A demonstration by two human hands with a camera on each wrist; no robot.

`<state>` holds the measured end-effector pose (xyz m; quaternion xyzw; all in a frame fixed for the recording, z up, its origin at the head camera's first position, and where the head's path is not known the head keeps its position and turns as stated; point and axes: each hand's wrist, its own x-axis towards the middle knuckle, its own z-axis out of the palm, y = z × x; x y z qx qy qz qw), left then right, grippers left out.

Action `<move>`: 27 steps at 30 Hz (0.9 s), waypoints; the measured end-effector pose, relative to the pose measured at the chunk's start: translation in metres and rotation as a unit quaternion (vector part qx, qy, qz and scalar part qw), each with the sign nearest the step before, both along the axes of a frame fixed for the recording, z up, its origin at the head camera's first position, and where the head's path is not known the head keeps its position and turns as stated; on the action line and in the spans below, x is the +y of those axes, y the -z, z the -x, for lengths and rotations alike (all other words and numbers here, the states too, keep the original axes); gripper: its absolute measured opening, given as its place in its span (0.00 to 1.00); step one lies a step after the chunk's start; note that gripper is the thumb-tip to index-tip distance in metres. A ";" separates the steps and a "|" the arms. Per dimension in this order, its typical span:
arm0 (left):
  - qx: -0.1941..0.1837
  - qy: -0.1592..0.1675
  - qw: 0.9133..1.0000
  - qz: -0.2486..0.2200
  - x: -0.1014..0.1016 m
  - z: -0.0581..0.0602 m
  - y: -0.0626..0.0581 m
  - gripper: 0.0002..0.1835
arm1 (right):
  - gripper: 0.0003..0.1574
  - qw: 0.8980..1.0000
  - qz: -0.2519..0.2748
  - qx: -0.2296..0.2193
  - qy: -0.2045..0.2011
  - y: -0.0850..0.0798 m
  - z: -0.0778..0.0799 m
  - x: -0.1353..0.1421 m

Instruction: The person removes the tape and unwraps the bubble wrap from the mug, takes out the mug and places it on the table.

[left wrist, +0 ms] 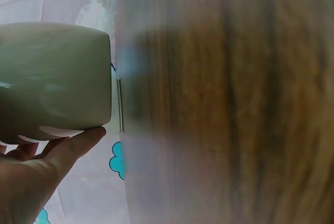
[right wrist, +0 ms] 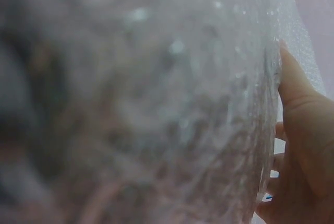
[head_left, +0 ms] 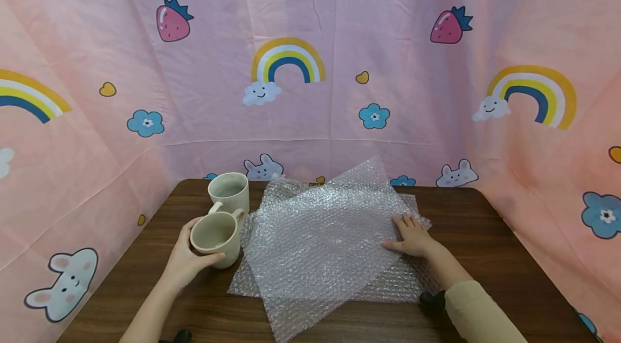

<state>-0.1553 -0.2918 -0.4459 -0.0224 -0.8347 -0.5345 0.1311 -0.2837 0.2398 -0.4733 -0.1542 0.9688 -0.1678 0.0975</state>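
Observation:
My left hand (head_left: 186,262) grips a cream mug (head_left: 230,254) around its side, thumb along the front and fingers behind. In the left wrist view the smooth side of this mug (left wrist: 57,78) fills the left, with fingers against it. Just behind it stands a second cream mug (head_left: 239,201), ribbed on the outside. To the right, sheets of clear bubble wrap (head_left: 330,240) lie overlapping at different angles. My right hand (head_left: 412,238) rests on their right side with fingers spread. The right wrist view shows the bubble wrap (right wrist: 219,109) blurred and close, beside the thumb.
The sheets lie on a dark wooden table (head_left: 383,324) with rounded back corners, one sheet reaching the front. Around the table hangs a pink curtain (head_left: 301,122) printed with rainbows, strawberries and flowers. Near each forearm a small black object (head_left: 432,301) shows.

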 end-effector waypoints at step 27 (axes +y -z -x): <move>-0.038 0.048 0.998 0.018 -0.012 0.004 0.002 0.54 | 0.64 1.000 0.002 0.003 -0.004 0.001 0.000 0.000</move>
